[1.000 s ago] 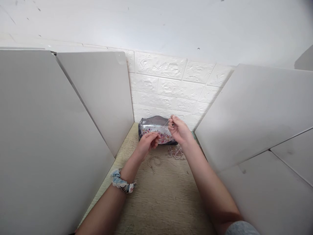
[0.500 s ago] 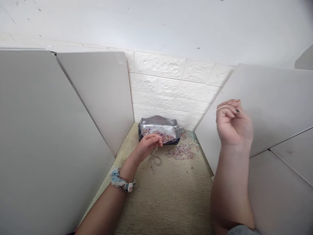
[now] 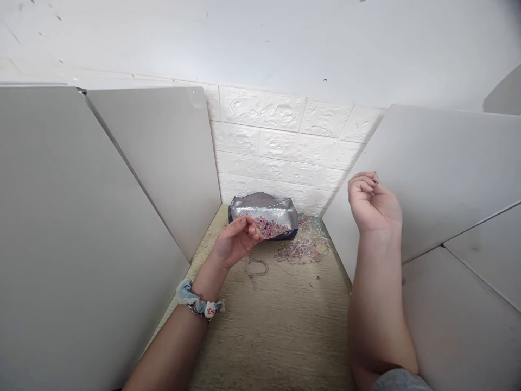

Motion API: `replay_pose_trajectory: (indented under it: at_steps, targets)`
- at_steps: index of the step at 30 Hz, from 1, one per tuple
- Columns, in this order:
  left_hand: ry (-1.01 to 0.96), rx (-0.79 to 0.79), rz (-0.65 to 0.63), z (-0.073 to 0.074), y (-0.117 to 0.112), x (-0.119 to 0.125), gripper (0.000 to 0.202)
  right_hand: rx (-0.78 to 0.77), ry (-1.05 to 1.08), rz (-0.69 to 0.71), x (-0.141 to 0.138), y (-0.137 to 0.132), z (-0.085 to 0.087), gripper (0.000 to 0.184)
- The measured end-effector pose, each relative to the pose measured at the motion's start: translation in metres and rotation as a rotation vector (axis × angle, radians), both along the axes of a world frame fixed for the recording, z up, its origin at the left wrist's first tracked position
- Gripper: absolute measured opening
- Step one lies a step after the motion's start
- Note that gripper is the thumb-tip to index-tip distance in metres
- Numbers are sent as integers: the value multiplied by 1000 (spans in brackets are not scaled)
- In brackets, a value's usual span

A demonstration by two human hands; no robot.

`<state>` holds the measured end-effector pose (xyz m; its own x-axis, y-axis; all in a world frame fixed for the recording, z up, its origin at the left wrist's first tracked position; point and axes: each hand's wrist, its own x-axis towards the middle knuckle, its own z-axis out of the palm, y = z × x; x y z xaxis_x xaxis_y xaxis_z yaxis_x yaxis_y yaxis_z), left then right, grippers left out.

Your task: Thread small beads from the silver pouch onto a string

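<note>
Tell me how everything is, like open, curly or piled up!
Silver-lined dark bag: open, multicoloured beads inside.
Pink and clear bead strands: heaped beside the bag.
Thin pale bead strand: lying curved.
Blue fabric scrunchie: around the left wrist.
Bare left hand: loosely curled.
Bare right hand: raised, curled.

Single head-worn view, facing forward and down, tabletop (image 3: 280, 331) close below, brick-patterned wall (image 3: 280, 144) farther ahead

And it's one left hand (image 3: 236, 242) and one right hand (image 3: 373, 207), two in all, with one scrunchie (image 3: 189, 295) in view! One silver-lined pouch (image 3: 266, 211), its loose beads (image 3: 273, 227) too many to count; one curled bead strand (image 3: 266, 266), and one tangled heap of bead strands (image 3: 304, 250), number impossible to call, on one tabletop (image 3: 277, 320)!
</note>
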<state>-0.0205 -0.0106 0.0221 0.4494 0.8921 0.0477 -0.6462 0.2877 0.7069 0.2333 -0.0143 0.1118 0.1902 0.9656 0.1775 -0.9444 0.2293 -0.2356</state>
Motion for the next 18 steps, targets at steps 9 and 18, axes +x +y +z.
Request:
replay_pose_trajectory:
  at_steps: [9, 18]
  targets:
    - [367, 286, 77, -9, 5, 12, 14, 96, -858, -260, -25, -15, 12, 20]
    - [724, 639, 589, -11, -3, 15, 26, -10, -871, -19, -56, -9, 4, 9]
